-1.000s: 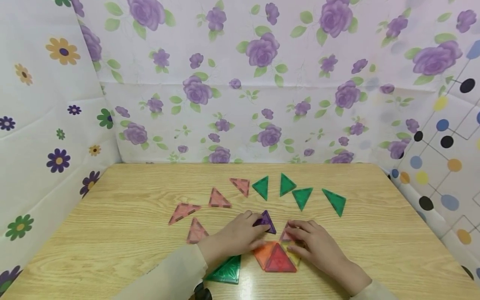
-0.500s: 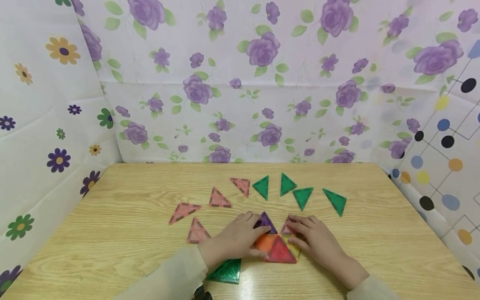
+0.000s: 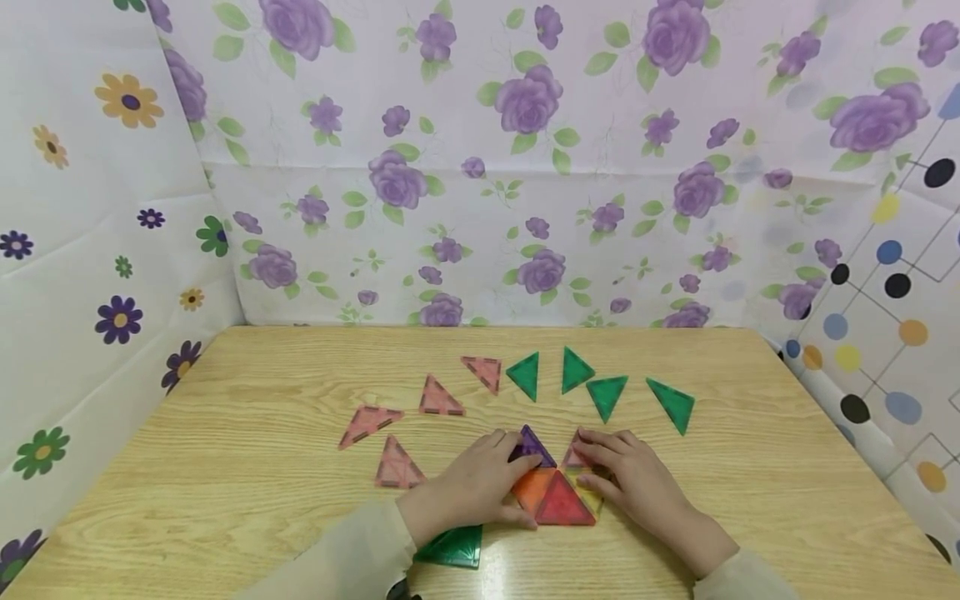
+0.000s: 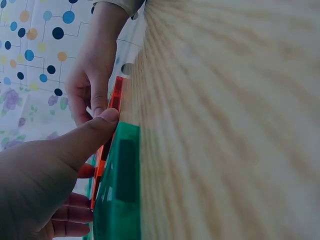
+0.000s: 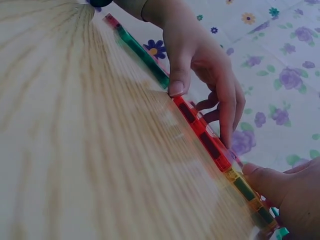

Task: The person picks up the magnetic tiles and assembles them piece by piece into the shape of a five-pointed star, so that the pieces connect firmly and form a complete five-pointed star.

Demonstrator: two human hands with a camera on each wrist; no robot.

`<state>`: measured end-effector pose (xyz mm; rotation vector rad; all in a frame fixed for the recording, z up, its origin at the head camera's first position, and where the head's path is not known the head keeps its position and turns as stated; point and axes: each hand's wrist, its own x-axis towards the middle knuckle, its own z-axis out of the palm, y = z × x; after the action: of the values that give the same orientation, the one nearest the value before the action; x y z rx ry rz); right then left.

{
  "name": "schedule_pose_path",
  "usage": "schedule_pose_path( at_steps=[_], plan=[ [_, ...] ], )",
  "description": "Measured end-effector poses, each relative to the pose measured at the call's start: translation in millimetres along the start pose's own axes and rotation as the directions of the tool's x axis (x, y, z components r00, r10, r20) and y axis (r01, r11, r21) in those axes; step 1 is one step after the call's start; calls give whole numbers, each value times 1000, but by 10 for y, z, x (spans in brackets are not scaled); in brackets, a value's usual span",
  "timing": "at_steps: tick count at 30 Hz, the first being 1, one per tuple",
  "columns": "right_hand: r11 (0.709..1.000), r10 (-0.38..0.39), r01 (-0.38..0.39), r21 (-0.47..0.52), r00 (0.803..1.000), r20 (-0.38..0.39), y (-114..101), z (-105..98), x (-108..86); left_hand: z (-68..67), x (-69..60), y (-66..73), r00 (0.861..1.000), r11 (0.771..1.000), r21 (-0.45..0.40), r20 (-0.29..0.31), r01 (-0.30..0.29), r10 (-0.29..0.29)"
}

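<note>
My left hand [image 3: 480,479] touches the purple triangle magnetic tile [image 3: 542,454] with its fingers, its thumb at the lower left corner of the red triangle tile [image 3: 564,502]. An orange tile [image 3: 531,486] lies between purple and red, partly under that hand. The fingers of my right hand [image 3: 641,479] rest on a pink tile [image 3: 573,459]; its thumb lies over a yellow tile [image 3: 591,498], which it partly hides. These tiles lie flat, their tips meeting near one point. In the right wrist view, the red tile [image 5: 202,134] and yellow tile [image 5: 247,192] touch edge to edge.
Several pink triangle tiles [image 3: 441,397] lie at the left and back of the wooden table [image 3: 247,467]. Several green triangle tiles [image 3: 605,396] are spread behind the hands. A larger green tile [image 3: 456,550] sits partly under the left forearm. Patterned cloth [image 3: 480,208] stands around the table.
The red and orange tiles have shifted up to meet the purple and pink ones. The left hand has slid slightly down, its thumb moving to the red tile's corner. The right hand barely moves.
</note>
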<state>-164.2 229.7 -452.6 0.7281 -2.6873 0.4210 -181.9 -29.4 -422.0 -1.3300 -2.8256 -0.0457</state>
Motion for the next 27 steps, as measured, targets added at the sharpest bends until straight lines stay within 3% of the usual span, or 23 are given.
schedule_pose_path(
  at_steps=[10,19,23,27],
  plan=[
    [999,-31,31,12,999,-10,18,0,-14,26,-2,-3,999,1000,-12,-46,10,-11],
    [1000,-15,15,5,1000,8,3,-11,-15,32,-21,-47,996,1000,-10,-87,-21,20],
    [1000,-17,17,5,1000,13,-6,-27,-5,-28,-23,-99,993,999,-18,-119,-27,24],
    [1000,-11,11,9,1000,15,-18,-90,31,-139,-14,-152,995,995,-96,-99,23,-32]
  ],
)
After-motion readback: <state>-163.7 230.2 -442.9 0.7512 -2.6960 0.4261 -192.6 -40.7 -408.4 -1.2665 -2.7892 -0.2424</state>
